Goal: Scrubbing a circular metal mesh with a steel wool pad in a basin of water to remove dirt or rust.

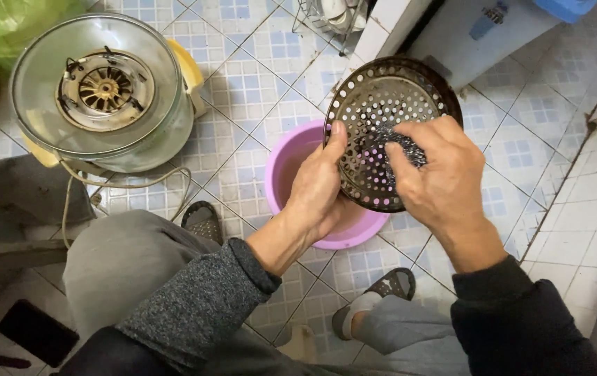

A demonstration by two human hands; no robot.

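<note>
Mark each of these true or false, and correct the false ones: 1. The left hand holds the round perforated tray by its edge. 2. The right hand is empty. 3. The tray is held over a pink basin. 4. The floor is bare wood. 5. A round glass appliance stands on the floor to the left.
1. True: the left hand grips the rim of the perforated tray.
2. False: the right hand presses a wad of steel wool against the tray.
3. True: the pink basin sits just below the tray.
4. False: the floor is white tile with blue squares.
5. True: the glass appliance stands to the left, its cord trailing beside it.
</note>
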